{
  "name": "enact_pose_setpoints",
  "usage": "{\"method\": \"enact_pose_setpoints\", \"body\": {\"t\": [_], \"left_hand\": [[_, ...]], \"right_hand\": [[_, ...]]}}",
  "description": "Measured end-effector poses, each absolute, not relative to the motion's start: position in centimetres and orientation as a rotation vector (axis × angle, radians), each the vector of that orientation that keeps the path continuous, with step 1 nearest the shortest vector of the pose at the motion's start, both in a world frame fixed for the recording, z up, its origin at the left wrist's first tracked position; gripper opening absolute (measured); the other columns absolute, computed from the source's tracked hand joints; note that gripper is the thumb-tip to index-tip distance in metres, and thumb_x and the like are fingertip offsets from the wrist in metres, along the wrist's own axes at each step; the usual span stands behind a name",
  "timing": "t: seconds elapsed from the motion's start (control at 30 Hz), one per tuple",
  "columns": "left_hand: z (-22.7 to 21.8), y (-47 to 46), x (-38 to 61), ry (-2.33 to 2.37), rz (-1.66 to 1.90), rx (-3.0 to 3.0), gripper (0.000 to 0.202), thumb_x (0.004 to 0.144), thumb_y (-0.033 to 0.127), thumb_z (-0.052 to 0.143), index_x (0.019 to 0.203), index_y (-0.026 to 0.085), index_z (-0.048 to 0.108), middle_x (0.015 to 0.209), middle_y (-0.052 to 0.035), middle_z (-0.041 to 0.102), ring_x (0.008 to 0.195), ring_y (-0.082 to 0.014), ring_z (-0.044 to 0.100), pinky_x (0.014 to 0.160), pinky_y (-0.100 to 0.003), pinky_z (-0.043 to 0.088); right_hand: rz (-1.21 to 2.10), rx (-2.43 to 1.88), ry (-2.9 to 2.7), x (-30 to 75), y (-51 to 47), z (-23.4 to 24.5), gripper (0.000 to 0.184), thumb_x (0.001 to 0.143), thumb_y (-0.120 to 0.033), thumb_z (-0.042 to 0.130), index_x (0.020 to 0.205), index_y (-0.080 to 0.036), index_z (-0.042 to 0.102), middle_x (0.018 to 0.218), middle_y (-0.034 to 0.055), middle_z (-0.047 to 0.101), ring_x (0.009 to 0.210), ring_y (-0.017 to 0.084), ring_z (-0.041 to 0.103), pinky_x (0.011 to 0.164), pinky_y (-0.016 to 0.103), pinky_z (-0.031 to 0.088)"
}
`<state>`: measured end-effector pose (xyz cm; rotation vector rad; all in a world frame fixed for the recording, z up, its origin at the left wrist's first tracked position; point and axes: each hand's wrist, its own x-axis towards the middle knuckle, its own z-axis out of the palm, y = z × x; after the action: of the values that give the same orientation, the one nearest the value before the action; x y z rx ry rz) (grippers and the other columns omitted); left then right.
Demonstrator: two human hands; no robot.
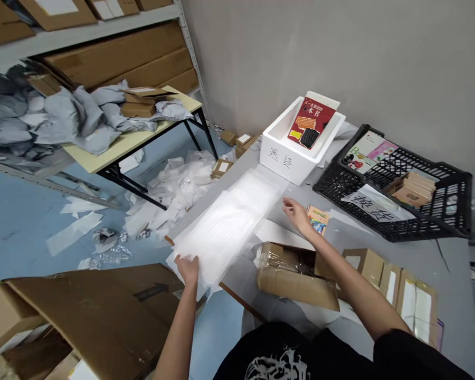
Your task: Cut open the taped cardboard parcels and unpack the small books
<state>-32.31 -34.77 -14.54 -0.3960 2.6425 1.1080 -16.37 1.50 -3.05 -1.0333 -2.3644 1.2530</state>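
Observation:
A stack of thin white foam sheets (229, 221) lies lengthwise along the left side of the grey table and hangs a little over its edge. My left hand (188, 269) grips the near end of the stack, fingers curled at its left corner. Just off the right edge of the sheets, my right hand (296, 215) is held with its fingers apart and nothing in them. Beside that hand lies a small colourful book (317, 219). An open cardboard box (296, 282) with clear tape stands below my right forearm.
At the back stand a white foam box (287, 163) with a red book (312, 123) on it and a black plastic crate (415, 224) holding books. Small cartons (390, 279) line the right. A large carton (103, 306) stands front left; grey mailing bags (81, 113) cover another table.

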Motion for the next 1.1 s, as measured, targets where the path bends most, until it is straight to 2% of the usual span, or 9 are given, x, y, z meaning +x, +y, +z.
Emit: {"method": "enact_pose_setpoints", "body": {"t": [0.07, 0.13, 0.2, 0.3, 0.43, 0.53, 0.63, 0.87, 1.1], "left_hand": [[-13.2, -34.2, -31.6, 2.759, 0.99, -0.421, 0.083, 0.064, 0.023, 0.066, 0.134, 0.011, 0.023, 0.136, -0.0254, 0.036, 0.131, -0.0398, 0.03, 0.105, -0.057, 0.022], [-11.1, -32.8, -30.6, 2.95, 0.881, -0.265, 0.087, 0.066, 0.026, 0.067, 0.137, 0.008, 0.02, 0.143, -0.0272, 0.023, 0.135, -0.0416, 0.019, 0.107, -0.057, 0.016], [-8.2, -30.0, -28.7, 3.057, 0.893, 0.21, 0.07, 0.077, 0.03, 0.059, 0.135, 0.007, 0.028, 0.139, -0.0246, 0.032, 0.133, -0.0376, 0.026, 0.107, -0.054, 0.022], [-3.6, -24.1, -24.0, 2.62, 1.039, 1.092, 0.033, 0.091, 0.03, 0.04, 0.119, 0.017, 0.049, 0.116, -0.0132, 0.056, 0.112, -0.0259, 0.051, 0.098, -0.041, 0.038], [-0.1, -17.1, -15.7, 2.104, 0.731, 1.81, 0.025, 0.091, 0.032, 0.044, 0.109, 0.019, 0.057, 0.102, -0.0084, 0.063, 0.097, -0.0231, 0.056, 0.084, -0.036, 0.043], [-0.3, -15.0, -11.5, 2.035, 0.417, 1.968, 0.023, 0.089, 0.035, 0.048, 0.097, 0.016, 0.06, 0.093, -0.0094, 0.062, 0.092, -0.0251, 0.055, 0.077, -0.038, 0.042], [-1.7, -14.7, -10.1, 2.1, 0.299, 2.005, 0.024, 0.089, 0.036, 0.05, 0.095, 0.015, 0.059, 0.091, -0.0094, 0.06, 0.09, -0.0252, 0.054, 0.076, -0.038, 0.04], [-3.7, -13.8, -10.2, 2.146, 0.42, 2.081, 0.02, 0.092, 0.03, 0.044, 0.085, 0.017, 0.059, 0.086, -0.0073, 0.056, 0.083, -0.0216, 0.051, 0.071, -0.034, 0.038], [-4.3, -12.5, -10.5, 2.19, 0.593, 2.119, 0.016, 0.089, 0.026, 0.048, 0.084, 0.017, 0.061, 0.098, -0.0105, 0.057, 0.092, -0.0233, 0.049, 0.08, -0.036, 0.037]], "right_hand": [[0.986, -0.968, -2.411, -11.1, 1.3, -1.1, 0.037, 0.084, -0.033, 0.048, 0.117, -0.02, 0.058, 0.115, 0.0119, 0.062, 0.103, 0.026, 0.058, 0.092, 0.044, 0.044], [0.772, -1.059, -2.408, -5.7, 0.3, 0.0, 0.039, 0.086, -0.037, 0.046, 0.121, -0.021, 0.056, 0.118, 0.0127, 0.059, 0.109, 0.028, 0.054, 0.094, 0.047, 0.042], [0.646, -1.19, -2.423, -0.9, -1.5, -0.2, 0.043, 0.087, -0.039, 0.044, 0.125, -0.02, 0.052, 0.119, 0.0136, 0.058, 0.111, 0.028, 0.053, 0.094, 0.047, 0.043], [0.569, -1.419, -2.433, 3.7, -5.0, -2.3, 0.048, 0.087, -0.038, 0.042, 0.129, -0.014, 0.048, 0.122, 0.0178, 0.056, 0.114, 0.03, 0.052, 0.095, 0.047, 0.042], [0.732, -1.65, -2.391, 5.7, -8.4, -5.4, 0.046, 0.088, -0.035, 0.042, 0.126, -0.012, 0.051, 0.118, 0.0178, 0.061, 0.103, 0.028, 0.061, 0.09, 0.042, 0.047], [0.874, -1.697, -2.305, 5.4, -9.4, -6.1, 0.04, 0.088, -0.031, 0.043, 0.12, -0.013, 0.056, 0.109, 0.0144, 0.068, 0.095, 0.025, 0.065, 0.086, 0.037, 0.049], [0.894, -1.7, -2.23, 4.8, -9.7, -6.0, 0.037, 0.088, -0.028, 0.044, 0.118, -0.012, 0.059, 0.109, 0.0139, 0.069, 0.095, 0.023, 0.066, 0.087, 0.035, 0.048], [0.949, -1.625, -2.145, 4.2, -9.5, -5.9, 0.036, 0.088, -0.023, 0.048, 0.12, -0.013, 0.06, 0.109, 0.014, 0.068, 0.098, 0.025, 0.065, 0.088, 0.037, 0.049], [1.137, -1.363, -2.068, 5.7, -8.7, -5.6, 0.039, 0.086, -0.02, 0.048, 0.124, -0.02, 0.057, 0.112, 0.0095, 0.066, 0.096, 0.019, 0.065, 0.086, 0.033, 0.052]]}}
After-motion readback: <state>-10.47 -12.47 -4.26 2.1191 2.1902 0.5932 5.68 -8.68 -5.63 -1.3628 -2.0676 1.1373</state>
